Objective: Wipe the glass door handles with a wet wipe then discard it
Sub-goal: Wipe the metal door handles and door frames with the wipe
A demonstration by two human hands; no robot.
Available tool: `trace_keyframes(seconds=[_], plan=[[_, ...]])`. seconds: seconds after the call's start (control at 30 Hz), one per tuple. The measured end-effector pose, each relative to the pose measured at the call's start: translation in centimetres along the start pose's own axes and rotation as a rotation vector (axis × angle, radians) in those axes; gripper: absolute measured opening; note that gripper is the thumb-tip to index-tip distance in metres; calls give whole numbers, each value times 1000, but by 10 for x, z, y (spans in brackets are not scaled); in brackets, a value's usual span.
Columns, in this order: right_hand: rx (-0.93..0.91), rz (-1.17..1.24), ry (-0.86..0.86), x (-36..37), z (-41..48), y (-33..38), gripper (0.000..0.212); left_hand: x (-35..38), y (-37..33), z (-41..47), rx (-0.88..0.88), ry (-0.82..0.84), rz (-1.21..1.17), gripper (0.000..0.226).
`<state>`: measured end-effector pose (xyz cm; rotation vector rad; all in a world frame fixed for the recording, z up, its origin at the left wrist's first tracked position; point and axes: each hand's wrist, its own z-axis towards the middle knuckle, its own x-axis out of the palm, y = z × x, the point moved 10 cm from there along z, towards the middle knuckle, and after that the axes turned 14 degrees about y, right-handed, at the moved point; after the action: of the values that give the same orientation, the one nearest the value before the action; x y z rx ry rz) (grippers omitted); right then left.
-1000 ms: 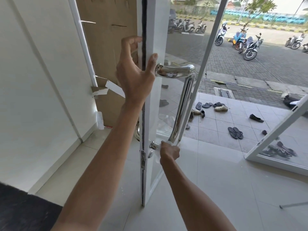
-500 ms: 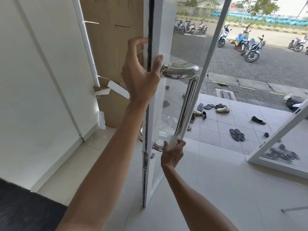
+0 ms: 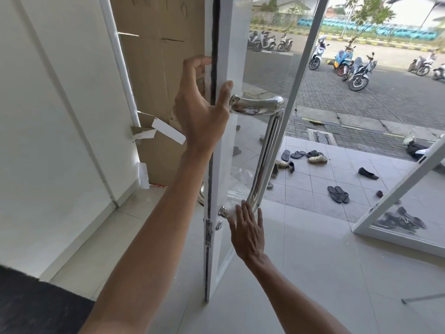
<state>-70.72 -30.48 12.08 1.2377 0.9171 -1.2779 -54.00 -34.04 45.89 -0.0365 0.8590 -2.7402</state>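
Note:
A white-framed glass door [image 3: 237, 44] stands edge-on before me, with a polished chrome pull handle [image 3: 267, 145] on its right face. My left hand [image 3: 199, 109] grips the door's edge beside the handle's top mount, fingers curled round the far side and thumb on the near face. My right hand [image 3: 245, 230] holds its fingers straight and presses a white wet wipe [image 3: 231, 209] against the handle's lower bend, near the bottom mount. Part of a second handle [image 3: 201, 192] shows on the door's left side, mostly hidden by my left arm.
A cardboard sheet [image 3: 154, 56] and a white wall lie to the left of the door. A second door leaf [image 3: 397, 189] stands open at the right. Several sandals [image 3: 338, 194] lie on the tiles outside, with parked motorbikes [image 3: 356, 71] beyond.
My right hand has uncurled from around the handle's lower bend and now lies flatter, pressing the wipe near the bottom mount. My left hand keeps its hold on the door edge.

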Motion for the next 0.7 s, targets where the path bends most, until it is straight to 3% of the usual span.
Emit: trace_keyframes(seconds=[0.23,0.5,0.63,0.7], plan=[[-136,8,64,0,-3,48,56,-1,1,2,4,10,11,43],[-138,-193,-22,-17,12,7,39,-2,3,4,-5,17,-26,42],[-146,-188,10,-20,22,33,22,0,5,3,-15,20,-16,43],[-143,-146,20,-24,23,46,26,2,7,3,-19,27,-15,44]])
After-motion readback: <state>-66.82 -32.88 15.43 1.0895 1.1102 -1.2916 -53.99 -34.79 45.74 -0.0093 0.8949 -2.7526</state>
